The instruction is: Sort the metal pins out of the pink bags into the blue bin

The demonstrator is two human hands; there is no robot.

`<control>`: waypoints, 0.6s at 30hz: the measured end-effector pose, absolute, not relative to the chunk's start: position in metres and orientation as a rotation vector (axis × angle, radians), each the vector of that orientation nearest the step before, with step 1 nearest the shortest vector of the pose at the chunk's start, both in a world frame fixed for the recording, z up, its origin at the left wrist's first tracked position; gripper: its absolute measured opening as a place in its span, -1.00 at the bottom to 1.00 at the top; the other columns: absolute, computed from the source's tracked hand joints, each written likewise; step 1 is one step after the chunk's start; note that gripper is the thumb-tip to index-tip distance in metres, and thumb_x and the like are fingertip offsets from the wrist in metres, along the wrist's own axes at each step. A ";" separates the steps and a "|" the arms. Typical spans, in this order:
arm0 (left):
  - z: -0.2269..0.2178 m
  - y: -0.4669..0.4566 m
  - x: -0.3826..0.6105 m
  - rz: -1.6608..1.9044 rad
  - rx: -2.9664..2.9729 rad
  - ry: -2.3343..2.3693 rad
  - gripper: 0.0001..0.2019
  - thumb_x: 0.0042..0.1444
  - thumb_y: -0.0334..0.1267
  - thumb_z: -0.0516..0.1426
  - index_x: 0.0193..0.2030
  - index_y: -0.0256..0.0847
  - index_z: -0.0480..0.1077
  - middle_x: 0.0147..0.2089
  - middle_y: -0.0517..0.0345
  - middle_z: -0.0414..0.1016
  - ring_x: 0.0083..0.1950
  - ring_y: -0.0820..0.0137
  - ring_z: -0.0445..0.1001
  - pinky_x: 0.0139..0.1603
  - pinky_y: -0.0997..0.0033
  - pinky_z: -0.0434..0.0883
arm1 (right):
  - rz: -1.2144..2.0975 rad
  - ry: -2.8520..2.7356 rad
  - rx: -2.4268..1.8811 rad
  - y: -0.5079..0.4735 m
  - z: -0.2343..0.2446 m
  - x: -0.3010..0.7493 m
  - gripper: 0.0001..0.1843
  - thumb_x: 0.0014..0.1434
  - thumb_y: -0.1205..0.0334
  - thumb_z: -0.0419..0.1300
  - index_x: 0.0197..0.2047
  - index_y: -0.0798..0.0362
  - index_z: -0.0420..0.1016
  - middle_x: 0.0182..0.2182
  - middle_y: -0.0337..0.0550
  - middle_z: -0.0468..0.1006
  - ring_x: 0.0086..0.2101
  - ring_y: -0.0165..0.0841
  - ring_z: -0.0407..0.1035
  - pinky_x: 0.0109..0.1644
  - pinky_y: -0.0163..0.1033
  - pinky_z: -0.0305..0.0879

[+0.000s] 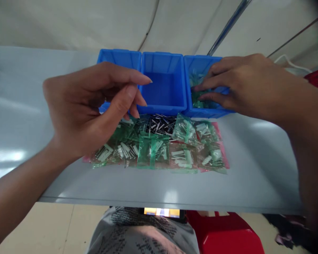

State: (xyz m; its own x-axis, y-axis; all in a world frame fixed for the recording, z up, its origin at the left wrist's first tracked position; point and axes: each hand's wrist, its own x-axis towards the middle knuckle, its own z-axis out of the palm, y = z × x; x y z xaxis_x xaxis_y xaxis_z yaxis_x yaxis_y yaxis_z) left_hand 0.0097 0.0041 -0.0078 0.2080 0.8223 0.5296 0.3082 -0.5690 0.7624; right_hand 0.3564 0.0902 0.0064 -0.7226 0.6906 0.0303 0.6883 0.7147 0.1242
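Now | left hand (92, 109) half-closed | right hand (243, 84) on bags (201, 100) in blue bin (209, 113)

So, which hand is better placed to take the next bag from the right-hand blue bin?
Probably the right hand: its fingers are already inside that bin, resting on the small plastic bags. The left hand is raised farther off, above the bags spread on the table.

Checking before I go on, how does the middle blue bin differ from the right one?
The middle blue bin shows its bare floor, while the right blue bin holds clear plastic bags of small parts. The right hand is down among the bags in the right bin; the left hand is raised in front of the middle bin. Both are open-topped blue plastic, side by side.
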 end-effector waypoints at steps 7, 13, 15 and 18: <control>-0.012 0.007 0.007 1.397 2.043 1.027 -0.84 0.50 -0.19 0.30 0.09 -0.08 0.73 -0.22 0.18 0.73 -0.29 0.53 0.66 -0.31 0.53 0.59 | 0.260 3.045 1.454 0.046 0.035 0.319 -0.54 0.58 -0.18 0.06 0.22 -0.21 0.69 0.08 -0.03 0.70 0.21 0.08 0.57 0.26 0.26 0.50; -0.014 0.010 0.003 1.414 2.046 1.080 -0.83 0.49 -0.16 0.32 0.09 -0.05 0.74 -0.21 0.22 0.73 -0.31 0.55 0.64 -0.32 0.54 0.60 | 0.140 3.350 0.577 -0.006 0.021 0.267 -0.45 0.54 0.07 0.21 0.50 -0.03 0.54 0.24 0.02 0.72 0.20 0.07 0.62 0.13 0.20 0.69; -0.015 0.011 0.003 1.419 2.041 1.093 -0.84 0.49 -0.17 0.31 0.07 -0.06 0.74 -0.23 0.23 0.72 -0.32 0.55 0.63 -0.34 0.53 0.60 | 0.194 3.343 0.531 -0.014 0.010 0.259 -0.49 0.56 0.21 0.14 0.48 0.00 0.56 0.21 0.03 0.75 0.16 -0.01 0.65 0.13 0.12 0.69; -0.015 0.010 0.004 1.416 2.047 1.077 -0.83 0.50 -0.18 0.30 0.08 -0.08 0.73 -0.22 0.24 0.72 -0.30 0.54 0.64 -0.32 0.53 0.62 | 0.267 3.362 0.566 -0.015 0.003 0.256 -0.56 0.59 0.31 0.07 0.34 -0.04 0.67 0.06 -0.07 0.80 0.02 -0.14 0.67 0.04 0.01 0.68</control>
